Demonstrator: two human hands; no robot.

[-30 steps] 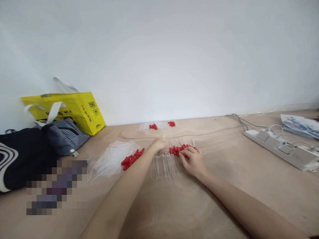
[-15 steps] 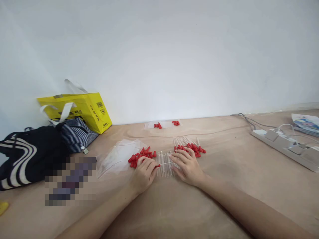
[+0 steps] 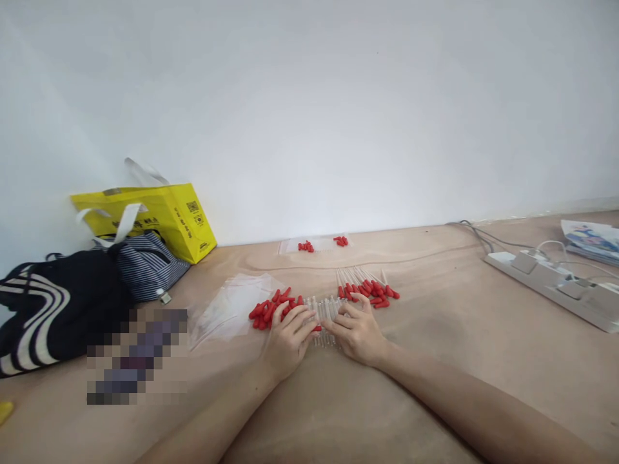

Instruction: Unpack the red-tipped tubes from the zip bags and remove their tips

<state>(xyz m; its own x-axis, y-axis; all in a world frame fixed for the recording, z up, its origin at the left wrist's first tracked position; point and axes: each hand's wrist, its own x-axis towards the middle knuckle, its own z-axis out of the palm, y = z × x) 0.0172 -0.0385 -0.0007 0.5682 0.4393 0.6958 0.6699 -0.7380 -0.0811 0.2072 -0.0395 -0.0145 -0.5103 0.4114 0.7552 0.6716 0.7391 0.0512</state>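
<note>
On a tan table, my left hand [image 3: 289,336] and my right hand [image 3: 355,330] meet over a row of thin clear tubes [image 3: 325,310]. The left fingers pinch a small red cap [image 3: 316,328] at the end of a tube, and the right fingers curl down onto the tubes beside it. A heap of loose red caps [image 3: 269,307] lies just beyond the left hand. A second heap of red caps [image 3: 371,290] lies on more clear tubes past the right hand.
Clear plastic bags [image 3: 227,304] lie left of the caps. A flat bag with a few red caps [image 3: 319,244] sits by the wall. A yellow tote [image 3: 164,216], striped bag [image 3: 145,264] and dark bag [image 3: 53,309] crowd the left. A power strip [image 3: 551,287] with cables lies right.
My left hand drew back from the far tubes to the near row and took up a red cap. My right hand slid in towards it; the two hands now nearly touch.
</note>
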